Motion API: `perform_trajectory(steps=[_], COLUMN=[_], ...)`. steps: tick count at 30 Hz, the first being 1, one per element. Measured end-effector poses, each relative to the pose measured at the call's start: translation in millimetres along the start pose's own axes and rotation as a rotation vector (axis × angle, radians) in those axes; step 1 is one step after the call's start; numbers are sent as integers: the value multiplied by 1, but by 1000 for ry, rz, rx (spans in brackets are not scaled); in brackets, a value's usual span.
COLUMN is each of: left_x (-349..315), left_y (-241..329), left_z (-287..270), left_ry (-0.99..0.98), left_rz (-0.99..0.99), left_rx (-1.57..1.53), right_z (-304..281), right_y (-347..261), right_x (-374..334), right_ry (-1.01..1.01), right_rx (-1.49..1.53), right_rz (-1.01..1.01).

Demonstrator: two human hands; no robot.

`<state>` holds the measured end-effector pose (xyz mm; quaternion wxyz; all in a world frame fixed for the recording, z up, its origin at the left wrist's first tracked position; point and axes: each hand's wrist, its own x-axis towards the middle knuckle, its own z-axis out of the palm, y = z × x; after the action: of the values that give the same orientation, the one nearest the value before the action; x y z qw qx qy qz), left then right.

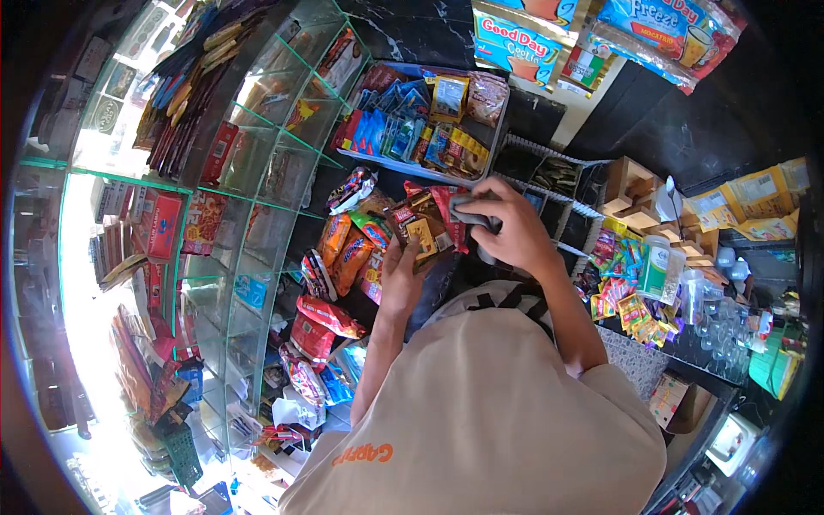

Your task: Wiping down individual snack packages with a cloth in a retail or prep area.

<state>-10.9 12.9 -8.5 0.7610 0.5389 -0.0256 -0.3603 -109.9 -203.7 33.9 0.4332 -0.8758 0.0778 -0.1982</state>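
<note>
My left hand (400, 281) is closed on a brown and gold snack packet (420, 225), its thumb lying over the lower edge. Pinched in the fingers of my right hand (515, 230) is a dark grey cloth (468, 211), bunched up just right of that packet. A red packet (439, 196) shows behind the two, partly covered by them. Left of my left hand lie orange snack bags (346, 254) among other coloured bags. Beyond both hands stands a pale plastic tray (487, 163) filled with blue, brown and gold sachets.
Glass shelving (249, 184) with packaged goods runs along the left side. Red bags (313, 333) are stacked near my left forearm. At the right are a wooden rack (625, 184), colourful sachets (631, 266) and drinking glasses (724, 339). Sachet strips (515, 47) hang at the top.
</note>
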Motion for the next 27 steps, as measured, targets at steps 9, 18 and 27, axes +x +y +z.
perform_trajectory(steps=[9,18,27], left_x=[10,13,12], left_y=[-5,-10,3], left_z=[2,-6,23], left_ry=[30,-38,-149], left_rz=[274,7,-24], left_rx=[535,-177,-391], right_z=[56,23,16], right_y=[-23,-2,-1], right_x=[-12,-21,-14], right_ry=[-182,-491,-97], right_rx=[-200,-68,567], right_rz=[-192,-111,105])
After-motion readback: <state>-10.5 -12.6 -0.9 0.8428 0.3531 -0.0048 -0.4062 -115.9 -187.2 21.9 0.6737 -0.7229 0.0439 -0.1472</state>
